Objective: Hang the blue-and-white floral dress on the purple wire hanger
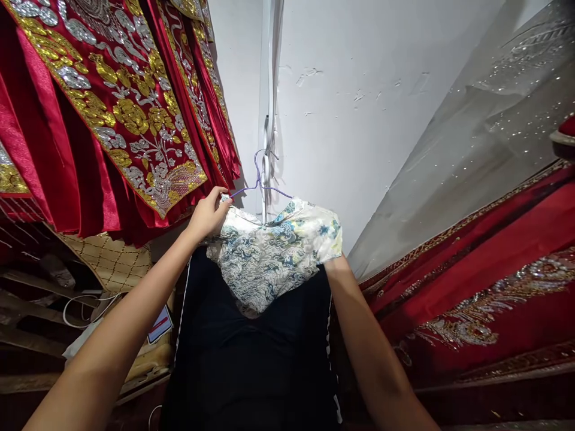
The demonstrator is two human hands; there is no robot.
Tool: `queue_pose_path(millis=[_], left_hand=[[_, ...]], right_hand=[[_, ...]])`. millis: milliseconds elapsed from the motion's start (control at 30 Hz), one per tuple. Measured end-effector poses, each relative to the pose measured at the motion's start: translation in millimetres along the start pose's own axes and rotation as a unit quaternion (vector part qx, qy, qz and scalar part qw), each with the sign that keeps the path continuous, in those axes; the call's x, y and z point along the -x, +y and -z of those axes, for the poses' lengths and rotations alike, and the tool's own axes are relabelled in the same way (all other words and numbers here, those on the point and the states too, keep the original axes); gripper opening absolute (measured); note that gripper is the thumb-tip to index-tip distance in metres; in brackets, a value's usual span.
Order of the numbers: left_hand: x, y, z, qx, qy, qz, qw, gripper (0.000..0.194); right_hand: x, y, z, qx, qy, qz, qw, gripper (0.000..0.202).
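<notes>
A short-sleeved dress [265, 257] hangs in front of me. Its upper part is cream with a blue-green floral and wave print, and dark cloth [251, 371] with white-trimmed sides spreads below. A thin purple hanger [259, 179] shows at the neckline. My left hand [209, 214] is closed on the fabric at the dress's left shoulder, near the hanger's end. On the other side, my right forearm [348, 287] runs up under the printed right sleeve [326, 230], whose cloth hides the hand and fingers.
A white upright strip [269, 66] stands against the wall [350, 72] behind the hanger. Red garments with gold and silver sequins [135, 114] hang at upper left. Sheer glittery fabric [458, 131] and red embellished cloth [485, 287] are at right. A phone [160, 325] and white cable [67, 314] lie lower left.
</notes>
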State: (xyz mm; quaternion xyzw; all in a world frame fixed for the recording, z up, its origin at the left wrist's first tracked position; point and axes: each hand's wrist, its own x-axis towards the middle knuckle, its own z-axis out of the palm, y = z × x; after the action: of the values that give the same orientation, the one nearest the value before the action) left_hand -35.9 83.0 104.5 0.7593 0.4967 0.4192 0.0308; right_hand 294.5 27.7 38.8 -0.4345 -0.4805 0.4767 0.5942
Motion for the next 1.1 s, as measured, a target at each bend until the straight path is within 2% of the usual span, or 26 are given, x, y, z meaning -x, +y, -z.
queue_pose_path(millis=[67, 167, 267, 367, 433, 500, 533, 600, 633, 667, 700, 733, 767, 800, 867, 900, 933, 1000, 1100], left_hand=[[3.2, -0.3, 1.4, -0.012, 0.003, 0.015, 1.0, 0.041], [1.2, 1.4, 0.3, -0.003, 0.011, 0.021, 1.0, 0.038], [-5.4, 8.1, -0.4, -0.009, 0.034, 0.036, 0.999, 0.04], [-5.3, 20.6, 3.5, -0.008, 0.121, 0.047, 0.992, 0.045], [0.9, 31.9, 9.6, 0.091, 0.154, 0.061, 0.982, 0.049], [10.6, 44.3, 18.5, 0.266, 0.108, 0.122, 0.95, 0.057], [16.2, 50.2, 24.0, 0.353, 0.067, 0.164, 0.919, 0.056], [28.5, 60.3, 36.9, 0.466, -0.011, 0.235, 0.853, 0.051], [35.3, 64.0, 44.3, 0.489, -0.043, 0.253, 0.834, 0.054], [42.6, 66.4, 52.1, 0.494, -0.069, 0.258, 0.827, 0.059], [50.5, 67.6, 60.4, 0.486, -0.09, 0.252, 0.832, 0.062], [59.0, 67.6, 69.2, 0.467, -0.11, 0.237, 0.845, 0.063], [67.8, 66.5, 78.3, 0.44, -0.126, 0.218, 0.862, 0.061], [76.8, 64.4, 87.9, 0.405, -0.141, 0.2, 0.881, 0.059], [93.4, 58.8, 107.8, 0.325, -0.167, 0.175, 0.914, 0.056], [100.1, 55.8, 117.6, 0.287, -0.181, 0.166, 0.926, 0.056], [105.4, 53.1, 126.8, 0.25, -0.195, 0.157, 0.935, 0.056], [110.4, 49.4, 141.5, 0.187, -0.224, 0.128, 0.948, 0.056], [104.4, 47.9, 149.2, 0.116, -0.267, 0.053, 0.955, 0.053]], right_hand=[[-5.8, -14.7, 2.4, -0.045, 0.046, 0.036, 0.997, 0.07], [-11.2, -42.5, -5.5, -0.108, 0.098, 0.09, 0.985, 0.054], [-10.5, -66.3, -29.5, -0.128, 0.114, 0.138, 0.976, 0.048], [9.3, -74.1, -64.9, -0.08, 0.103, 0.175, 0.976, 0.053], [36.0, -68.7, -90.1, -0.01, 0.053, 0.189, 0.98, 0.055], [67.8, -58.0, -112.8, 0.082, -0.044, 0.223, 0.97, 0.052], [82.8, -52.0, -122.3, 0.121, -0.12, 0.251, 0.953, 0.049], [106.1, -41.5, -135.3, 0.172, -0.278, 0.322, 0.888, 0.042], [113.1, -37.6, -138.0, 0.179, -0.348, 0.345, 0.853, 0.04], [116.4, -35.0, -137.9, 0.175, -0.399, 0.353, 0.828, 0.039], [116.0, -33.5, -134.8, 0.168, -0.427, 0.346, 0.819, 0.037], [112.0, -32.8, -128.9, 0.163, -0.427, 0.33, 0.826, 0.035], [104.8, -32.4, -120.7, 0.164, -0.397, 0.313, 0.847, 0.032], [95.0, -31.8, -110.8, 0.171, -0.338, 0.3, 0.875, 0.03], [70.2, -28.6, -89.6, 0.194, -0.18, 0.294, 0.919, 0.03], [57.2, -25.6, -80.0, 0.206, -0.114, 0.29, 0.928, 0.035], [45.0, -22.1, -71.9, 0.219, -0.077, 0.281, 0.931, 0.042], [25.8, -14.6, -61.4, 0.227, -0.082, 0.251, 0.938, 0.05], [13.6, -7.3, -56.0, 0.193, -0.164, 0.197, 0.947, 0.042]])
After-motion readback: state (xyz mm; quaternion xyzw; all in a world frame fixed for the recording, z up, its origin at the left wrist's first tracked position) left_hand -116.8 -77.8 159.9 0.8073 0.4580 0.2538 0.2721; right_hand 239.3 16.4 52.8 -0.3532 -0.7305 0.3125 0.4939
